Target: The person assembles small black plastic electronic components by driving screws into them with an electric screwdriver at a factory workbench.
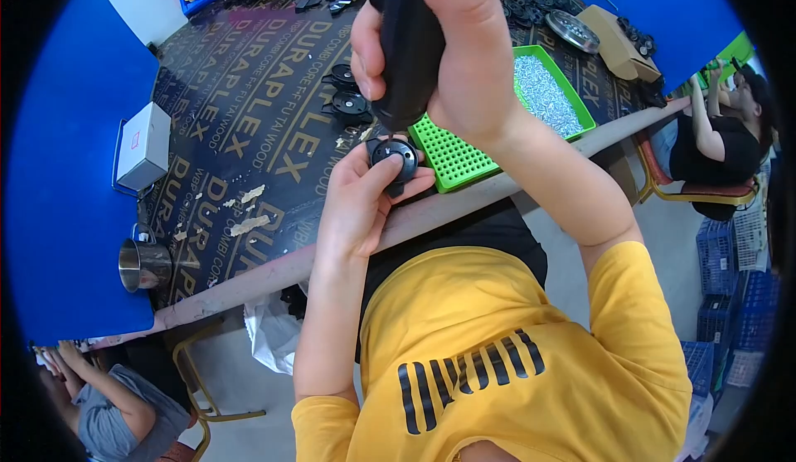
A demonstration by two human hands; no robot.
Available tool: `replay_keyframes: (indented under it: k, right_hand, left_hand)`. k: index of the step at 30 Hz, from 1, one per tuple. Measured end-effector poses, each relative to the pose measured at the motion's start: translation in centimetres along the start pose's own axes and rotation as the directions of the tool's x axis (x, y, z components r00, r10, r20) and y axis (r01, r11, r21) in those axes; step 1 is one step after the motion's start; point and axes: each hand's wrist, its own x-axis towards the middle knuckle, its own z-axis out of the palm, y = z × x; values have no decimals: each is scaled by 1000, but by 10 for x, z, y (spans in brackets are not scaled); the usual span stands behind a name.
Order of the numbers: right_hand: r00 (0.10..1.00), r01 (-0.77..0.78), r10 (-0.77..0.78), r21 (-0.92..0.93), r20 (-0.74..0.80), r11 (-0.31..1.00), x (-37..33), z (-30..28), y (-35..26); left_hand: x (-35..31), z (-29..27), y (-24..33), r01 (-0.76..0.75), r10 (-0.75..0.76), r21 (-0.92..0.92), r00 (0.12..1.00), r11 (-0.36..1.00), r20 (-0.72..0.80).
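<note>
My left hand (355, 201) grips a round black plastic part (400, 154) near the table's front edge, its thumb pressed on the part's face. My right hand (477, 68) is wrapped round the black body of a power screwdriver (408, 56). The tool points down, its tip just at the far edge of the part; whether it touches a screw is too small to tell. Right beside the part lies a green tray (452, 157) with rows of small holes. Its far section holds a heap of small silver screws (543, 97). Similar black parts (348, 104) lie just beyond my left hand.
Piles of black parts (531, 2) cover the table's far side, near a round metal dish (572, 31) and a cardboard box (620, 43). At left are a white box (143, 149), a metal cup (144, 265) and blue partitions (75, 130). Other people sit at both sides.
</note>
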Motion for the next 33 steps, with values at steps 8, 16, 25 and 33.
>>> replay_keyframes:
  k: [8,16,25,33]
  right_hand:
    - [998,-8,4,71,62,997,4,7,9]
    - [968,192,-172,-99,182,976,8,-2,37]
    - [973,171,-134,-196,186,966,0,1,30]
    - [974,199,-188,-77,125,977,0,-1,35]
  left_hand:
    - [-2,1,1,-7,7,0,1000,1000,3]
    - [-1,-1,-1,-26,26,28,1000,999,8]
    - [0,-1,-2,-21,22,43,1000,999,-10]
    - [1,-4,-3,-43,43,61,999,997,9]
